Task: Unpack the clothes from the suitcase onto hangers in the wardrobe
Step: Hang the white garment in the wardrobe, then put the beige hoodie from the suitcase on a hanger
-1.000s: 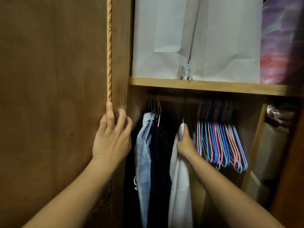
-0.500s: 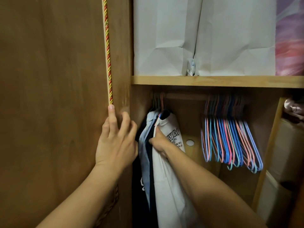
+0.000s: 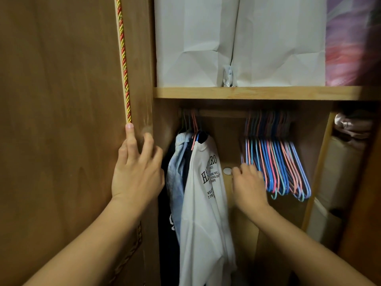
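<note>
A: Item: empty hangers [image 3: 276,164], bunched on the rail [image 3: 222,113], hooks up, arms sloping down; location?

B: Just right of the right hand [image 3: 248,185], its grip loosely curled, holding nothing. White shirt [image 3: 206,203] hung to its left. Left hand [image 3: 137,172], farther off, pressed flat on the wardrobe door [image 3: 61,141].

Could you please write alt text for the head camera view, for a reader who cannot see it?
A person's right hand reaches toward a bunch of empty pink and blue wire hangers on a wardrobe rail, while the left hand rests on the brown wooden door edge. A white printed T-shirt hangs at the rail's left end beside darker clothes.
</note>
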The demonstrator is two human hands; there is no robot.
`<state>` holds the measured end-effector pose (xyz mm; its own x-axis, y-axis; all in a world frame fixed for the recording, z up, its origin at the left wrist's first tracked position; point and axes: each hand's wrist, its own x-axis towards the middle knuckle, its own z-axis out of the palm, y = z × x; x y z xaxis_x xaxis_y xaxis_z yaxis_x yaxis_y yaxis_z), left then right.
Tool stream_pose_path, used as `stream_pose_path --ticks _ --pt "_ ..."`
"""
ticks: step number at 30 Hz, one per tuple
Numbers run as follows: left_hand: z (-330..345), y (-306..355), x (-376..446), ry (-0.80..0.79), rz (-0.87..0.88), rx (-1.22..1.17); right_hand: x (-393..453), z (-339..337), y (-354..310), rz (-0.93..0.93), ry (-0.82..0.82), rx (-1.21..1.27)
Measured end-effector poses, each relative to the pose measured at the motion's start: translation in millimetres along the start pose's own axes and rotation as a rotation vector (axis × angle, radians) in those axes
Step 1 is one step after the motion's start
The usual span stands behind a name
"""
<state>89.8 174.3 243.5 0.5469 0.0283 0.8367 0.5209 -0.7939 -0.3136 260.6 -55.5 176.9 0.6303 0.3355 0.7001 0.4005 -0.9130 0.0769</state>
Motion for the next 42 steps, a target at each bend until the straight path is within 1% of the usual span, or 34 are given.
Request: stream_pose_path --ticks 3,5,9,14,16,21,24,27,28,30,32,34,36,37,38,39,40,41,42 --pt "0 -1 0 -0.003 0.01 0.003 11 -11 14 0.081 -0.063 -0.147" --pt "0 -1 0 -0.006 0.02 0.009 20 -11 18 0.113 -0.113 -0.198" --pt "-2 -3 0 -0.027 0.031 0.035 28 -15 16 0.128 -0.182 -0.183" --pt "-2 -3 0 -0.029 0.031 0.021 34 -20 18 0.144 -0.167 -0.188" --pt "-2 -3 1 -0.037 0.03 0.015 39 -22 18 0.145 -0.181 -0.153" --pt "0 -2 1 -0.035 0.021 -0.006 54 -25 14 0.128 -0.084 0.116" --pt "2 -2 0 -0.027 0.031 -0.022 45 -30 -1 0.112 -0.05 0.229" --pt "1 -2 0 -0.063 0.039 -0.03 3 -29 -12 0.112 0.029 0.304" --pt "0 -2 -1 -0.06 0.036 -0.034 -20 -25 -15 0.132 0.032 0.308" --pt "-3 -1 -4 -0.029 0.034 -0.094 -78 -10 -18 0.214 -0.026 0.331" --pt "-8 7 -12 0.004 0.024 -0.214 -152 5 -19 0.283 -0.065 0.366" --pt "-7 24 -30 0.001 -0.004 -0.343 -233 11 -22 0.348 -0.129 0.383" --pt "0 57 -67 -0.069 0.062 -0.497 -317 10 -29 0.413 -0.181 0.386" --pt "7 81 -95 -0.134 0.113 -0.594 -359 7 -34 0.46 -0.218 0.409" --pt "13 106 -130 -0.231 0.145 -0.703 -398 2 -43 0.521 -0.248 0.45" --pt "16 127 -166 -0.375 0.155 -0.82 -430 -6 -53 0.589 -0.271 0.502" --pt "15 152 -211 -0.578 0.178 -0.934 -468 -16 -64 0.701 -0.293 0.544" --pt "12 171 -253 -0.803 0.201 -1.008 -500 -26 -74 0.822 -0.315 0.593" --pt "4 191 -300 -1.021 0.261 -1.044 -534 -40 -83 0.956 -0.34 0.627"
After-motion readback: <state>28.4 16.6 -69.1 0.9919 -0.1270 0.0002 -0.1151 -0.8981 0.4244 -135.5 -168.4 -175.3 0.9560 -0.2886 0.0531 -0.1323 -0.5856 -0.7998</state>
